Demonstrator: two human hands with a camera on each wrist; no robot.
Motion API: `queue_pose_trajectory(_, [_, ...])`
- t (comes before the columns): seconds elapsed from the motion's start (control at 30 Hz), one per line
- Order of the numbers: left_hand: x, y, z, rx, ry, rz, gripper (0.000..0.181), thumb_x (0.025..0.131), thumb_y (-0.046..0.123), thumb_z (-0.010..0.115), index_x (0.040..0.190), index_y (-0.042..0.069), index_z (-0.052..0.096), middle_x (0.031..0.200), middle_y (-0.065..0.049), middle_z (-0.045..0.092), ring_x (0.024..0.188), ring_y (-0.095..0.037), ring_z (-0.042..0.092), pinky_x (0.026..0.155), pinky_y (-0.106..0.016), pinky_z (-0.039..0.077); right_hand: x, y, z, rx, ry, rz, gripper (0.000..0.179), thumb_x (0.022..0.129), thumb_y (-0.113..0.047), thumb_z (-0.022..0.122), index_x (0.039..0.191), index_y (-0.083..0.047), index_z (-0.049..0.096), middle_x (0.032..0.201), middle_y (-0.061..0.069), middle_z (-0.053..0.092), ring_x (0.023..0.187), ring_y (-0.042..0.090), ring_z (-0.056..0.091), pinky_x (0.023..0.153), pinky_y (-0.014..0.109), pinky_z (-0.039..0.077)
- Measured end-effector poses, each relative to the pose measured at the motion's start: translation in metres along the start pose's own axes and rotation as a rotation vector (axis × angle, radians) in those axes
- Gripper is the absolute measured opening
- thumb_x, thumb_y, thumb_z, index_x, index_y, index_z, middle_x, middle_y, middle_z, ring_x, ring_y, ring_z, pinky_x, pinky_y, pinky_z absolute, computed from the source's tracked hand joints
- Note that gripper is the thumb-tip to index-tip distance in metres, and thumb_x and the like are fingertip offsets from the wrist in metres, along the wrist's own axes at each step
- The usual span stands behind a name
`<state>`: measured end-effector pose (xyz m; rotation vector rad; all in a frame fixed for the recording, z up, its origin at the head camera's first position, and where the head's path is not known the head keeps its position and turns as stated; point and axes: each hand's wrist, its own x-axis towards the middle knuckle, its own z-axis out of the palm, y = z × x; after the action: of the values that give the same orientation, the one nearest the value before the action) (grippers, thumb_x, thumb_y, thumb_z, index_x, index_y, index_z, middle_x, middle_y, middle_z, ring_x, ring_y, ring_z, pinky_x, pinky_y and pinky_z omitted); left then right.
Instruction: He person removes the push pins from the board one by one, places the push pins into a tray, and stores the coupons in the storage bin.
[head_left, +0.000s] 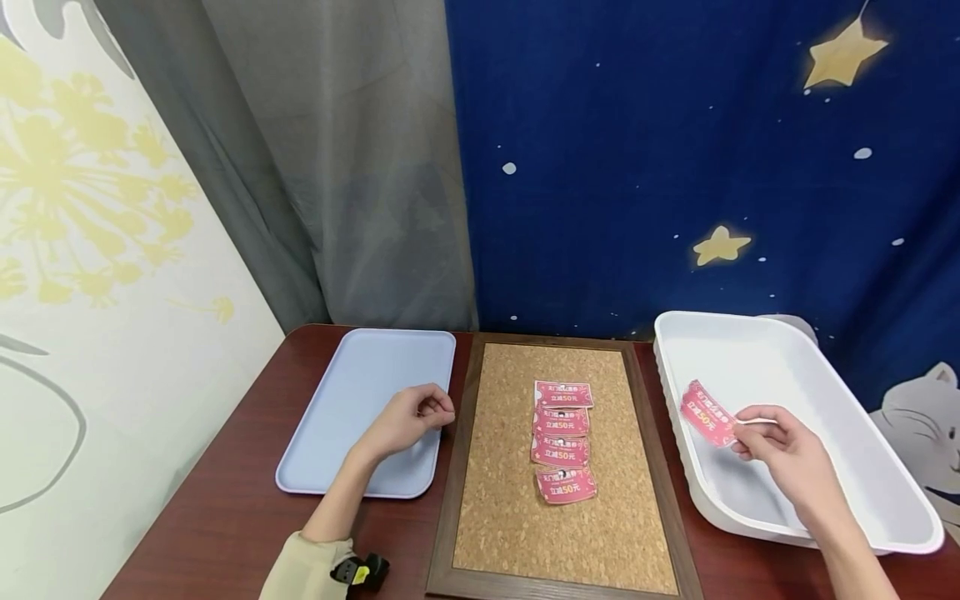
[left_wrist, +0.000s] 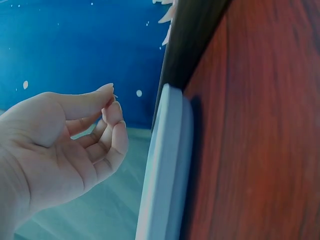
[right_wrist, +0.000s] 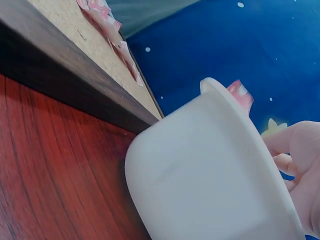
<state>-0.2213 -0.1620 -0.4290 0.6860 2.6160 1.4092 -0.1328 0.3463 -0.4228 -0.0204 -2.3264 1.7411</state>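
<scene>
My left hand [head_left: 412, 421] is over the right side of the pale blue tray [head_left: 367, 375]. Thumb and index fingertip pinch a tiny thing with a thin pale tip [left_wrist: 116, 96]; most of it is hidden, but it looks like a pushpin. Over the white bin [head_left: 750, 350], my right hand [head_left: 783, 454] pinches a pink paper coupon [head_left: 707, 414] by one end. The coupon is tilted and slightly curved. Several matching coupons [head_left: 562, 451] hang in a column on the cork board [head_left: 502, 517], with small dark and white pin heads near their top edges.
The board's brown wooden frame [head_left: 457, 500] lies between tray and bin on the dark red table [head_left: 240, 500]. Behind the table hang a grey curtain [head_left: 375, 167] and a blue starry curtain [head_left: 600, 208]. A patterned white wall [head_left: 112, 350] stands at the left.
</scene>
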Motion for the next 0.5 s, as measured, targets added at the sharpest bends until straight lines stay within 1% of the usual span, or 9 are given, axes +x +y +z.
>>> queue_pose_trajectory(0.03, [0.000, -0.001, -0.001, 0.004, 0.011, -0.006, 0.005, 0.094, 0.006, 0.071, 0.094, 0.004, 0.067, 0.082, -0.001, 0.065, 0.073, -0.015, 0.060, 0.066, -0.025, 0.049, 0.000, 0.001, -0.001, 0.013, 0.009, 0.001, 0.013, 0.096, 0.000, 0.066, 0.104, -0.009, 0.064, 0.081, -0.005, 0.072, 0.069, 0.010, 0.068, 0.065, 0.019, 0.054])
queue_pose_trajectory(0.07, [0.000, -0.003, -0.003, 0.008, 0.022, -0.011, 0.005, 0.093, 0.006, 0.071, 0.094, 0.004, 0.067, 0.081, -0.001, 0.065, 0.073, -0.015, 0.060, 0.066, -0.025, 0.049, 0.000, 0.002, -0.003, 0.003, 0.017, 0.004, 0.011, 0.096, 0.000, 0.066, 0.104, -0.008, 0.064, 0.080, -0.005, 0.071, 0.069, 0.010, 0.068, 0.065, 0.019, 0.054])
queue_pose_trajectory(0.17, [-0.001, -0.010, -0.009, 0.001, 0.055, -0.037, 0.005, 0.093, 0.006, 0.072, 0.094, 0.004, 0.067, 0.080, -0.003, 0.066, 0.072, -0.020, 0.062, 0.064, -0.026, 0.049, 0.001, 0.003, -0.007, -0.080, 0.037, 0.011, 0.007, 0.097, -0.004, 0.066, 0.103, -0.004, 0.065, 0.080, -0.007, 0.071, 0.070, 0.009, 0.068, 0.065, 0.018, 0.054])
queue_pose_trajectory(0.27, [-0.002, -0.016, -0.016, -0.011, 0.089, -0.074, 0.005, 0.093, 0.006, 0.072, 0.094, 0.005, 0.067, 0.081, -0.006, 0.066, 0.073, -0.024, 0.063, 0.064, -0.027, 0.049, 0.001, 0.004, -0.011, -0.159, 0.050, 0.009, 0.008, 0.098, -0.007, 0.065, 0.105, -0.003, 0.067, 0.081, -0.009, 0.071, 0.070, 0.008, 0.068, 0.066, 0.017, 0.053])
queue_pose_trajectory(0.37, [-0.004, -0.022, -0.023, -0.011, 0.116, -0.104, 0.005, 0.093, 0.006, 0.071, 0.095, 0.004, 0.068, 0.083, -0.008, 0.066, 0.075, -0.023, 0.063, 0.066, -0.027, 0.050, 0.001, 0.006, -0.016, -0.182, 0.063, 0.004, 0.009, 0.098, -0.009, 0.065, 0.105, -0.003, 0.068, 0.082, -0.011, 0.071, 0.070, 0.007, 0.069, 0.066, 0.016, 0.053])
queue_pose_trajectory(0.5, [-0.007, -0.030, -0.032, -0.005, 0.150, -0.130, 0.006, 0.094, 0.006, 0.071, 0.097, 0.002, 0.068, 0.085, -0.011, 0.067, 0.076, -0.023, 0.062, 0.066, -0.027, 0.049, 0.001, 0.009, -0.023, -0.219, 0.084, 0.018, 0.012, 0.098, -0.013, 0.067, 0.104, -0.003, 0.069, 0.081, -0.014, 0.071, 0.070, 0.005, 0.069, 0.066, 0.014, 0.052])
